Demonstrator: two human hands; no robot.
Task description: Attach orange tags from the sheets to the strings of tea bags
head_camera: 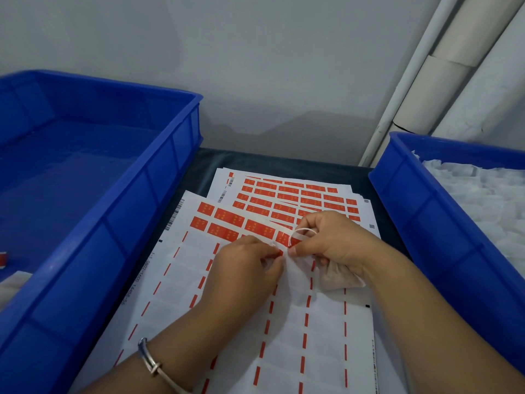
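Over the nearest sheet [255, 322], my left hand [247, 268] pinches an orange tag [279, 252]. My right hand [329, 240] pinches the string [299, 233], touching the tag (the tea bag [338, 278] lies under this hand's palm).

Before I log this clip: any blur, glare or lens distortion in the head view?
Head view: light is soft and even, no glare on the sticker sheet; wide-angle bending curves the left blue bin and the wall pipes; the tag print and the string between the left hand and right hand look soft; the tea bag lies shaded under the right hand.
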